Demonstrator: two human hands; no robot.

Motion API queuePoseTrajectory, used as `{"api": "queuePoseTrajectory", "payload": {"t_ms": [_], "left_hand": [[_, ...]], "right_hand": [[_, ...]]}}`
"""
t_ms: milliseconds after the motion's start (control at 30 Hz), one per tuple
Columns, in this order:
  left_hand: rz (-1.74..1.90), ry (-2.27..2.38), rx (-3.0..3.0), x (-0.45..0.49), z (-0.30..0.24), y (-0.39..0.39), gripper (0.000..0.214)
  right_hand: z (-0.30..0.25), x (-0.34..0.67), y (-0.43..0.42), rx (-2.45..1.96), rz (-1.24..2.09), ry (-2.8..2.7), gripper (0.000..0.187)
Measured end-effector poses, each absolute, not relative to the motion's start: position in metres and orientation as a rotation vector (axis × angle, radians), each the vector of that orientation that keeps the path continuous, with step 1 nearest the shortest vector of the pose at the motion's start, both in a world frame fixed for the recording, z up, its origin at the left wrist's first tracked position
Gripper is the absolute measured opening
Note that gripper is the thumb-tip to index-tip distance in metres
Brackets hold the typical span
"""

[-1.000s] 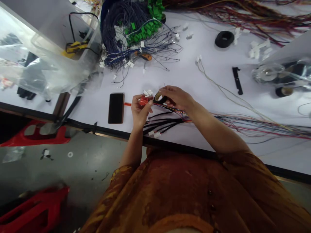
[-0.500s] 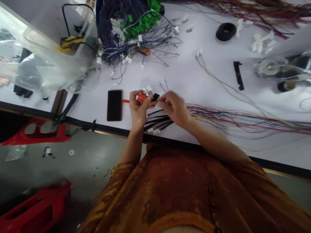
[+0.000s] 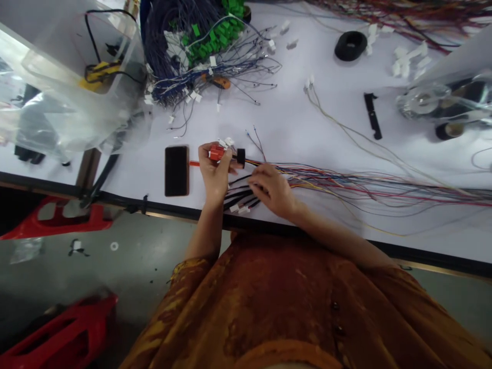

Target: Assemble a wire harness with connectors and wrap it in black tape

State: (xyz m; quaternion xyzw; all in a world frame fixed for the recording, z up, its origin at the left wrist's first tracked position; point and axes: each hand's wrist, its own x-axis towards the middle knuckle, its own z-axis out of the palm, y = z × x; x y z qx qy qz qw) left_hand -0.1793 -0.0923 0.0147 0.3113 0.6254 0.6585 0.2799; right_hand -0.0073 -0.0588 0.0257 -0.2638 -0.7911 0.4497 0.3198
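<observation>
The left hand (image 3: pixel 214 169) clenches a red connector (image 3: pixel 217 152), with a black tape roll (image 3: pixel 241 157) just beside it. The right hand (image 3: pixel 271 189) has released the roll and now lies open over black wires (image 3: pixel 240 195).

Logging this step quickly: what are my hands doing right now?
Left hand: closed, holding a red plastic part.
Right hand: open, fingers resting over black wires.

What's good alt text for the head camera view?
The left hand pinches a red plastic piece beside a black tape roll, while the right hand rests on black and multicoloured wires. They lie on a white workbench, with a phone to the left of the hands.
</observation>
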Motion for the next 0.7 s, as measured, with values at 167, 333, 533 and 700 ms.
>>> {"api": "queuePoseTrajectory", "payload": {"t_ms": [167,333,533,700], "left_hand": [[1.735,1.752,1.232,-0.176,0.016,-0.098,0.054],[1.897,1.697,1.011,-0.178,0.003,-0.098,0.056],[1.513,1.258,0.818,-0.177,-0.003,-0.084,0.043],[1.491,1.491,0.936,-0.171,0.004,-0.080,0.039]], "right_hand": [[0.034,-0.041,-0.011,-1.220,1.878,-1.422,0.016],[0.028,-0.030,0.006,-1.170,2.121,-0.819,0.011],[0.025,-0.003,-0.009,-1.021,2.042,-0.908,0.024],[0.021,0.005,-0.044,-0.987,1.586,-1.511,0.030]]}}
